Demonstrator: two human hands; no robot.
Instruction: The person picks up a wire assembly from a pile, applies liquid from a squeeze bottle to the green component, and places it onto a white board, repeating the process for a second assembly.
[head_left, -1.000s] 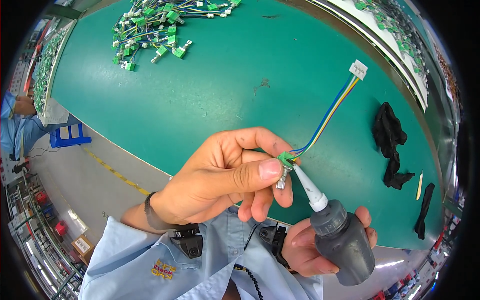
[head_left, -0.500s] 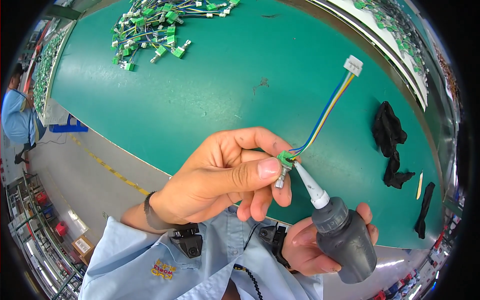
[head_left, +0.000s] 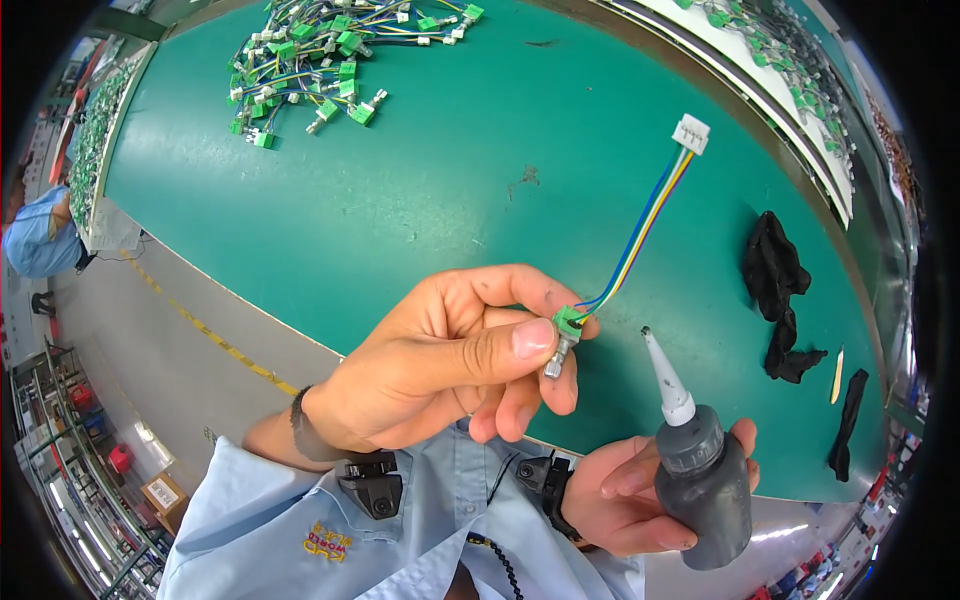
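Pinched between thumb and fingers of my left hand [head_left: 450, 355] is a small green potentiometer [head_left: 568, 322] with a metal shaft pointing down toward me. Its blue, white, yellow and purple wires rise to a white plug [head_left: 691, 134] in the air. My right hand [head_left: 635, 495] is wrapped round a dark grey squeeze bottle [head_left: 703, 490], held tilted with its pale cone nozzle up. The nozzle's dark tip stands apart from the potentiometer, to its right. Part of the potentiometer's body hides behind my left thumb.
A heap of wired green potentiometers [head_left: 300, 60] lies at the far left of the green table [head_left: 400, 190]. At the right lie crumpled black cloth [head_left: 775, 270], a thin pale stick [head_left: 837, 375] and a black strip [head_left: 848, 425]. A person in blue [head_left: 45, 235] is at far left.
The bottle in my right hand has moved right and slightly down, so its nozzle tip has left the potentiometer. My left hand has barely moved. The person at far left has bent over.
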